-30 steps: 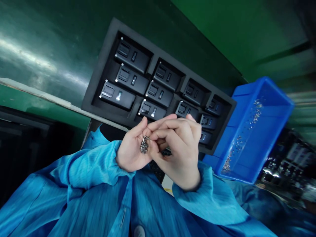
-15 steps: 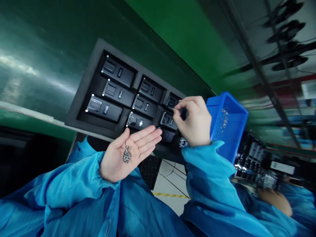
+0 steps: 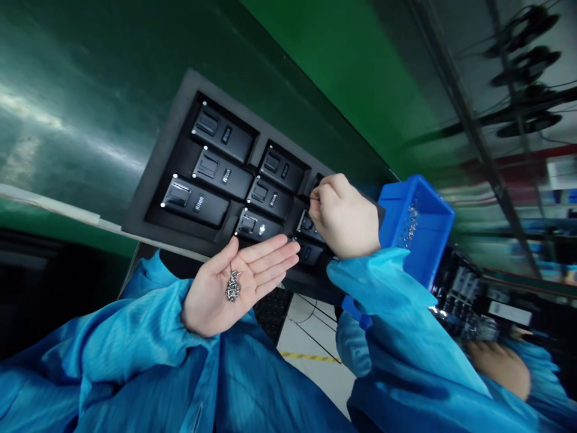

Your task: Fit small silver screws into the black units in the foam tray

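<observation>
Green bench (image 3: 112, 90), black tray (image 3: 163, 150), loose screws (image 3: 233, 287): a spill could easily be caused.
The blue bin (image 3: 392, 219) beside the tray could be bumped by the right sleeve (image 3: 387, 282). The left hand (image 3: 247, 276) is held flat, palm up; the right hand (image 3: 345, 219) is pinched over the tray, and whether anything is gripped cannot be told. Some black cases (image 3: 192, 204) in the tray are hidden by it, so a slip there could go unseen. The screws, piled loose on the left palm, could be scattered by a small tilt.
</observation>
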The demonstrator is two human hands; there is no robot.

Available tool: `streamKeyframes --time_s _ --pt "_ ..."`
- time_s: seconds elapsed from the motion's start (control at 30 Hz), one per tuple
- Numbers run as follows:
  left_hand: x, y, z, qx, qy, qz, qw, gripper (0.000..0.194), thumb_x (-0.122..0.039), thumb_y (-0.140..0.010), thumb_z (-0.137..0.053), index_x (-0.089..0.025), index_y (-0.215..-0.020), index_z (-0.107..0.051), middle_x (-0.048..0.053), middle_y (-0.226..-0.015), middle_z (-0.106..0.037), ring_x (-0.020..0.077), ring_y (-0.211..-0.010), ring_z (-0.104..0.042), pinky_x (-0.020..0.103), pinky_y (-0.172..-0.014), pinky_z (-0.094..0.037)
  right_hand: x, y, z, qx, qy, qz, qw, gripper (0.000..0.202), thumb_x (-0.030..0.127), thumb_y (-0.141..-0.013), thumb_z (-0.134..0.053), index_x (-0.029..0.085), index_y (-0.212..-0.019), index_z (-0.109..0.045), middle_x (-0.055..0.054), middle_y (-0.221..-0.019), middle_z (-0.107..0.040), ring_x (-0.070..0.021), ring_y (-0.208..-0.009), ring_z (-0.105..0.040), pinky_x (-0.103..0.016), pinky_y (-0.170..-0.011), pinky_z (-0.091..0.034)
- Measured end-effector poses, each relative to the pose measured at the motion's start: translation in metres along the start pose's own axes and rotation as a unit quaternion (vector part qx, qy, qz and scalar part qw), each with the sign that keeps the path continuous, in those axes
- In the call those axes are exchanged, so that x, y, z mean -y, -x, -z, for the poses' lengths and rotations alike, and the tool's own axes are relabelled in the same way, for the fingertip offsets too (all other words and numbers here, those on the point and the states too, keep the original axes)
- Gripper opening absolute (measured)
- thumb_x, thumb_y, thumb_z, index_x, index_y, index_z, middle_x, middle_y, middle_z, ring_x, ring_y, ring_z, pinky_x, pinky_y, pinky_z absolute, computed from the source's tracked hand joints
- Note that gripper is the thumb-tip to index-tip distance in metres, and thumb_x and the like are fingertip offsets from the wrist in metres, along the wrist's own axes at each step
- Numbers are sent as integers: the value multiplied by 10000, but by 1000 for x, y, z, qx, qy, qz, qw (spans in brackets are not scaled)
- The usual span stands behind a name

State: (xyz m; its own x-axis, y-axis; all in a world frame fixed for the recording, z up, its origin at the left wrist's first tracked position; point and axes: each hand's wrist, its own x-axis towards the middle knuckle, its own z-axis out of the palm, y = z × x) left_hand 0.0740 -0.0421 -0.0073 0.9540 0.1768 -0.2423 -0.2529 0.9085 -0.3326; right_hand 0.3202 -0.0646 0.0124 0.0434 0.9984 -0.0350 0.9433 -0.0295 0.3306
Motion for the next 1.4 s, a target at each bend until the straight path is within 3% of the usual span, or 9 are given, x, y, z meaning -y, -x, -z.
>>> streamKeyframes --time_s 0.3,0.53,0.63,0.73,0.87,0.9,1.0,1.13,1.4 --pt "2 4 -1 -3 -6 -3 1000 660 -456 -1038 -235 -41 -1551 -238 152 -1487 -498 213 -1410 -443 344 -1203 -246 -1 9 -8 -41 -27 19 999 270 218 -985 -415 141 -967 -674 -101 -1029 -699 -190 -832 -634 -307 -647 -434" --pt "4 3 -4 1 -24 -16 1000 673 -465 -1035 -221 -34 -1551 -230 156 -1490 -490 220 -1407 -446 352 -1197 -262 -12 42 -25 -47 -95 24 994 428 104 -936 -405 200 -1303 -604 -114 -1254 -650 -227 -1121 -630 -349 -885 -530" --pt "6 4 -6 4 -34 -17 999 671 -466 -1036 -196 -29 -1540 -266 155 -1508 -465 230 -1409 -443 359 -1196 -266 -15 46 -26 -34 -127 4 991 475 88 -907 -407 218 -1325 -590 -122 -1274 -623 -252 -1145 -618 -397 -919 -531" --pt "6 5 -7 1 -46 -16 999 674 -481 -1032 -194 -54 -1549 -259 142 -1535 -435 231 -1427 -416 365 -1203 -251 -6 44 -7 -80 -174 -16 981 413 121 -917 -443 187 -1291 -606 -139 -1228 -633 -266 -1125 -621 -422 -917 -532" --pt "8 6 -8 -10 -59 -32 998 681 -500 -1026 -200 -74 -1554 -261 136 -1544 -430 230 -1443 -394 362 -1199 -260 34 48 48 -193 -231 -39 953 204 196 -888 -614 199 -1085 -666 -115 -1026 -663 -235 -981 -626 -376 -861 -526" --pt "9 6 -9 -17 -63 -39 997 682 -502 -1026 -200 -73 -1550 -275 136 -1536 -444 227 -1439 -401 352 -1189 -279 47 51 61 -200 -246 -36 948 150 200 -870 -644 205 -1018 -663 -92 -975 -657 -229 -943 -619 -381 -839 -512" --pt "10 6 -12 -42 -80 -52 995 670 -492 -1032 -197 -58 -1521 -342 129 -1512 -479 212 -1425 -423 310 -1146 -337 84 57 90 -133 -300 44 944 58 197 -879 -653 210 -936 -654 -34 -917 -676 -195 -887 -606 -355 -781 -440" --pt "12 8 -14 -65 -84 -53 993 665 -497 -1035 -183 -70 -1510 -370 109 -1517 -479 207 -1418 -433 300 -1104 -383 111 58 93 -87 -276 53 956 79 197 -922 -606 196 -862 -658 -24 -879 -694 -184 -827 -547 -340 -728 -357" --pt "17 8 -13 -86 -75 -76 991 643 -485 -1035 -223 -75 -1498 -400 117 -1498 -502 208 -1429 -416 297 -1179 -295 119 58 87 -82 -199 67 974 56 173 -897 -623 183 -845 -643 -33 -821 -667 -201 -808 -515 -353 -775 -341"
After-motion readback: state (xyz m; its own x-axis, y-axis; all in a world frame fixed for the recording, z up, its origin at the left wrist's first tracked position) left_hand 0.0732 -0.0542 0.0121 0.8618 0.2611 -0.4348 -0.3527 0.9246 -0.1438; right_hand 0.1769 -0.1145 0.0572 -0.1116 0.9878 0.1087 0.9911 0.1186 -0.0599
